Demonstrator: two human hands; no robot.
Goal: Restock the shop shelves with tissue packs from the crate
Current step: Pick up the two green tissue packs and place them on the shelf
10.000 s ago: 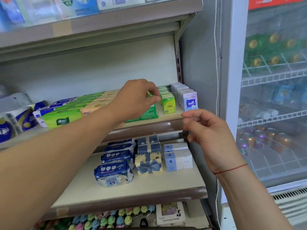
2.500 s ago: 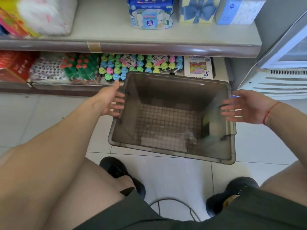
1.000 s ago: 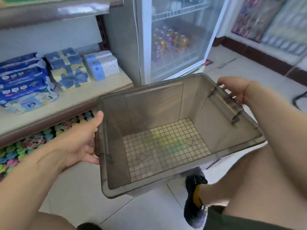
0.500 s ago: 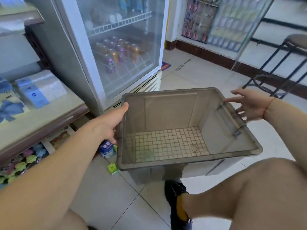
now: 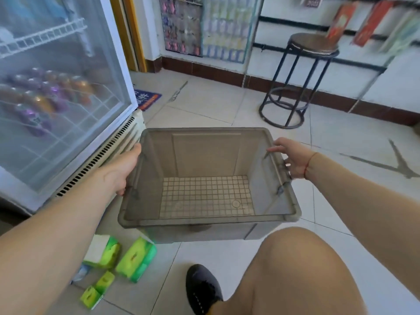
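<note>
I hold a translucent grey crate [image 5: 204, 153] in the air above the tiled floor, and nothing lies on its gridded bottom. My left hand [image 5: 123, 169] grips the crate's left rim. My right hand [image 5: 293, 158] grips the right rim by a latch. Below the crate's left corner, green tissue packs [image 5: 136, 259] lie on the floor, with a second green and white pack [image 5: 103, 251] beside them and two small green packs [image 5: 97, 288] nearer me.
A glass-door drinks fridge [image 5: 56, 98] stands at the left. A round black metal stool [image 5: 297, 78] stands ahead on the right near the wall. My bare knee [image 5: 295, 269] and black shoe [image 5: 203, 289] are below the crate.
I lifted the crate off the floor by the shelves and turned right with it; the shelves have left the view, and the fridge, stool and packs on the floor have come in.
</note>
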